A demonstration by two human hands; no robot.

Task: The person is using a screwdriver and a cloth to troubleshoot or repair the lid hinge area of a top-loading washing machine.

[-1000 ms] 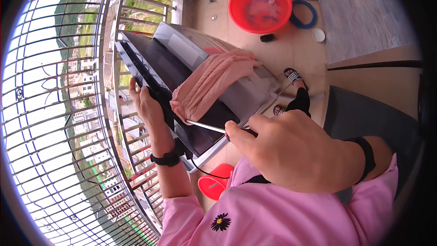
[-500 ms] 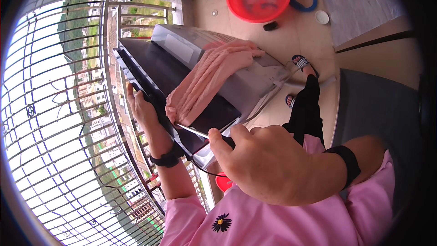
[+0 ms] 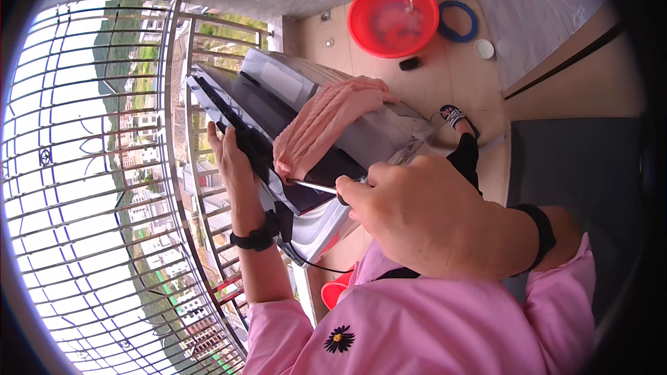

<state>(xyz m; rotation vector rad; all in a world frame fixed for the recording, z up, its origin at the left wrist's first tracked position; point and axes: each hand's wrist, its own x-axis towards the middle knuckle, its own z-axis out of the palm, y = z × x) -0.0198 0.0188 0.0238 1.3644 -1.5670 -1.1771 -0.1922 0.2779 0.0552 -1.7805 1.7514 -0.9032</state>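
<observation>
My left hand [image 3: 231,163] is wrapped against the edge of a glossy black panel [image 3: 250,139] on the left side of a metal appliance [image 3: 379,132], at the picture's middle. A folded pink cloth [image 3: 313,118] lies diagonally across the appliance. My right hand [image 3: 410,208] is closed on the handle of a tool with a slim metal shaft [image 3: 313,187], probably a screwdriver. Its far end is at the cloth's lower corner by the black panel, its tip hidden. A black cable [image 3: 323,268] hangs below the appliance.
Barred railing [image 3: 177,97] runs along the left. A red tub [image 3: 361,24] with a white hose stands at the top, beside a blue ring [image 3: 470,12] and white bowl [image 3: 483,48]. My sandalled foot [image 3: 455,117] is at the right; another red object [image 3: 333,294] lies low down.
Both hands keep their grips. The view has shifted slightly. My right hand and the tool moved down-left, then back up and rightward, with the shaft still at the cloth's corner.
</observation>
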